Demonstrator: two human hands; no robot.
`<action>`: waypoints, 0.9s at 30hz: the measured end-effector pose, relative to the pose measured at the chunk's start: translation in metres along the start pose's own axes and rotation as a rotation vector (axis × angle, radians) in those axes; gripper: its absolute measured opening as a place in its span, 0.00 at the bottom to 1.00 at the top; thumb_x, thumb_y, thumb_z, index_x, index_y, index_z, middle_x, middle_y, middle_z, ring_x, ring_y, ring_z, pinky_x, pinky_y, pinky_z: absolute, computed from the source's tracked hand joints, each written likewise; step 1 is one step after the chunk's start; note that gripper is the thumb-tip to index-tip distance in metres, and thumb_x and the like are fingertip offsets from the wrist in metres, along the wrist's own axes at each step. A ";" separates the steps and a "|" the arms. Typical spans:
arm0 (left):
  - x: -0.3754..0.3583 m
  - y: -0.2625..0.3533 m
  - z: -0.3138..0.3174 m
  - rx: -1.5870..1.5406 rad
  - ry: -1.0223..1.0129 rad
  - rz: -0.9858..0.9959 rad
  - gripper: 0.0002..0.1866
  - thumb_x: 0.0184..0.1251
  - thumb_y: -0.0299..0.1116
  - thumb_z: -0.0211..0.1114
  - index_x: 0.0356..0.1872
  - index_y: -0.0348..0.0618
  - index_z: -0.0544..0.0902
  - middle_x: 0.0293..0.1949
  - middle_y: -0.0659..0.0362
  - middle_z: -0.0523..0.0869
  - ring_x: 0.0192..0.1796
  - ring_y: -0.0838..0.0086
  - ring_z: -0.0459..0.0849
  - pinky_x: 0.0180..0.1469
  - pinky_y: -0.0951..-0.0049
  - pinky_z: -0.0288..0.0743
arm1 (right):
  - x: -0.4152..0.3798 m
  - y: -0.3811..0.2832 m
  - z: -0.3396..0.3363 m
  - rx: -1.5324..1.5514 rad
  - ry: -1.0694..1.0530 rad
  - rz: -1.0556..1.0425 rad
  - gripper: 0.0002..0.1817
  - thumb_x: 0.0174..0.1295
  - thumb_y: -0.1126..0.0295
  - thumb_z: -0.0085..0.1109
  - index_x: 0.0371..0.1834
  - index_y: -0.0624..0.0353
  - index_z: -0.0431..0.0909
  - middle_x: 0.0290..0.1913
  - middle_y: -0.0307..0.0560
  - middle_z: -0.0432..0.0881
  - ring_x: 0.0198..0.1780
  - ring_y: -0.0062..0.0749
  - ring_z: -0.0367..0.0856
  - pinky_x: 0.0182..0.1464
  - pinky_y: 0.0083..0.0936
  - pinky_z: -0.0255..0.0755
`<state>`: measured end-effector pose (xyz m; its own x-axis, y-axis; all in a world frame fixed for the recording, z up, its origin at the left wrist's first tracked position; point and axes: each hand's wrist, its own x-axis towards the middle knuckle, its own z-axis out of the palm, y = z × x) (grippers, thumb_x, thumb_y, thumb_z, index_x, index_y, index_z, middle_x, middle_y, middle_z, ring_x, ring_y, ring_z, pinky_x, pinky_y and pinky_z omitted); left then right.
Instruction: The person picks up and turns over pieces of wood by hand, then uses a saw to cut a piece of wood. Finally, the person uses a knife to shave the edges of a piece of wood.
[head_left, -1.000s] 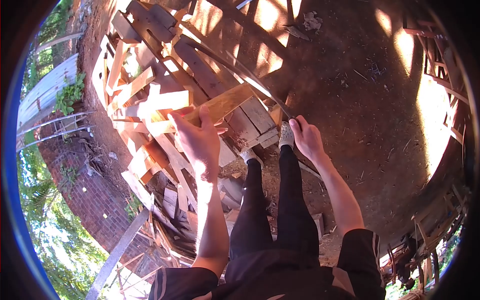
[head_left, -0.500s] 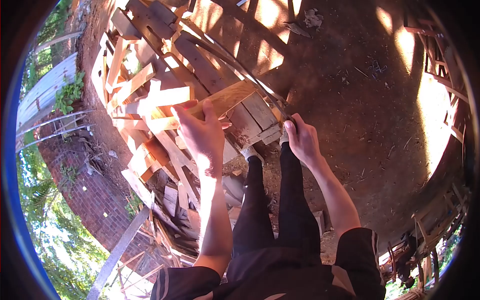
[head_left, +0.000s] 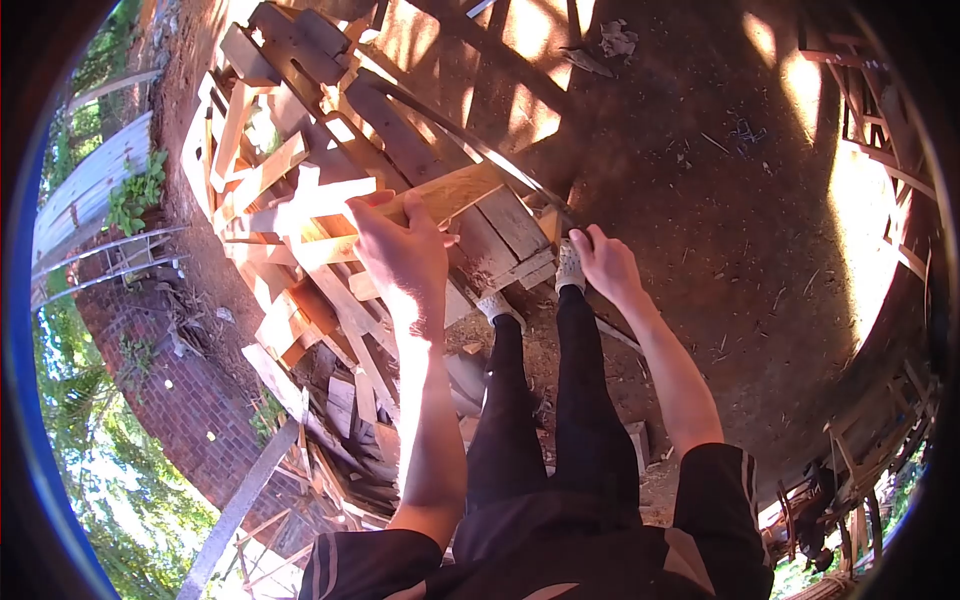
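My left hand [head_left: 405, 255] grips a pale wooden board [head_left: 455, 192], with the thumb on its near side and fingertips showing past the edges. The board slants over the lumber pile, its right end raised toward the upper right. My right hand [head_left: 608, 265] is curled beside the dark end of a long thin strip [head_left: 510, 170] that runs along the pile's right edge. Whatever lies inside those fingers, if anything, is hidden. Grey wooden blocks [head_left: 510, 225] sit between the two hands, just beyond my shoes [head_left: 570, 265].
Loose planks and offcuts [head_left: 300, 320] lie heaped on my left. Bare dirt floor [head_left: 720, 230] stretches out on the right, with scraps and sunlit patches. A brick surface [head_left: 180, 370] is at far left, and wooden framing [head_left: 880, 150] stands along the right edge.
My right hand has shifted slightly, and the dark end that lay at its fingers now shows apart from the thumb. The left hand and the board have barely moved.
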<state>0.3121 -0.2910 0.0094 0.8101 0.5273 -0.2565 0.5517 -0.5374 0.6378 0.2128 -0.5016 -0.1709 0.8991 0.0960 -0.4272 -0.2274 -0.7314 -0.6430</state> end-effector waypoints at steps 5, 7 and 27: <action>-0.004 -0.001 0.001 0.011 0.017 -0.019 0.15 0.72 0.29 0.61 0.46 0.31 0.65 0.37 0.40 0.84 0.25 0.59 0.89 0.20 0.70 0.85 | -0.020 -0.009 -0.018 0.215 -0.010 0.067 0.22 0.75 0.49 0.47 0.36 0.60 0.73 0.22 0.61 0.79 0.30 0.58 0.83 0.31 0.46 0.74; -0.004 0.004 0.000 0.017 0.015 -0.012 0.15 0.72 0.29 0.61 0.46 0.31 0.65 0.37 0.40 0.84 0.25 0.59 0.89 0.19 0.69 0.85 | -0.023 -0.025 -0.025 0.361 0.011 -0.003 0.23 0.74 0.48 0.47 0.37 0.60 0.73 0.23 0.63 0.80 0.31 0.59 0.83 0.32 0.49 0.75; -0.006 -0.010 -0.005 0.035 0.064 0.004 0.15 0.72 0.28 0.60 0.52 0.32 0.67 0.36 0.42 0.85 0.27 0.62 0.89 0.28 0.69 0.86 | 0.002 -0.041 -0.009 0.145 0.014 -0.057 0.22 0.74 0.50 0.49 0.36 0.60 0.75 0.21 0.61 0.79 0.26 0.59 0.82 0.28 0.49 0.74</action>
<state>0.3011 -0.2857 0.0080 0.7988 0.5652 -0.2061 0.5557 -0.5620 0.6126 0.2272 -0.4774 -0.1400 0.9170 0.1238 -0.3792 -0.2271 -0.6194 -0.7515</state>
